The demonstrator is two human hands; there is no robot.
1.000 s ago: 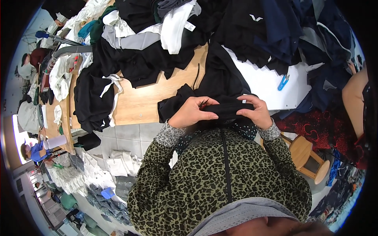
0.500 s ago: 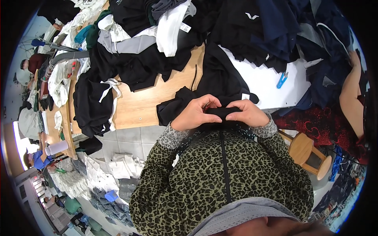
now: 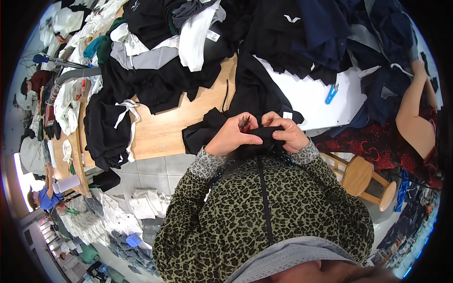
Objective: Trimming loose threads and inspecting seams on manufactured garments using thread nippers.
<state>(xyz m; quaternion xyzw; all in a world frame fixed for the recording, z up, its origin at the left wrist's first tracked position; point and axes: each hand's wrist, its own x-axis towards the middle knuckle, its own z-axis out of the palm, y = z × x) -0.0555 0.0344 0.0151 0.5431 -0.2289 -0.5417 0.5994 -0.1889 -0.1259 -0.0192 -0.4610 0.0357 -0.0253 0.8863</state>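
At the near edge of the wooden tabletop [image 3: 160, 137], 2 hands worked 1 black garment [image 3: 255, 94]. Left hand [image 3: 231, 137]: grip closed on a bunched fold, a small red-handled tool [image 3: 245, 123] partly hidden between the fingers, kind unclear. Right hand [image 3: 285, 133]: grip closed, pinching the same fold. Garment trailed over the tabletop; its lower part hidden behind the hands. Blue clippers [image 3: 331, 94] lay well apart on a white sheet [image 3: 306, 96].

Matt black cloth garment [image 3: 255, 94], wooden table [image 3: 165, 127]
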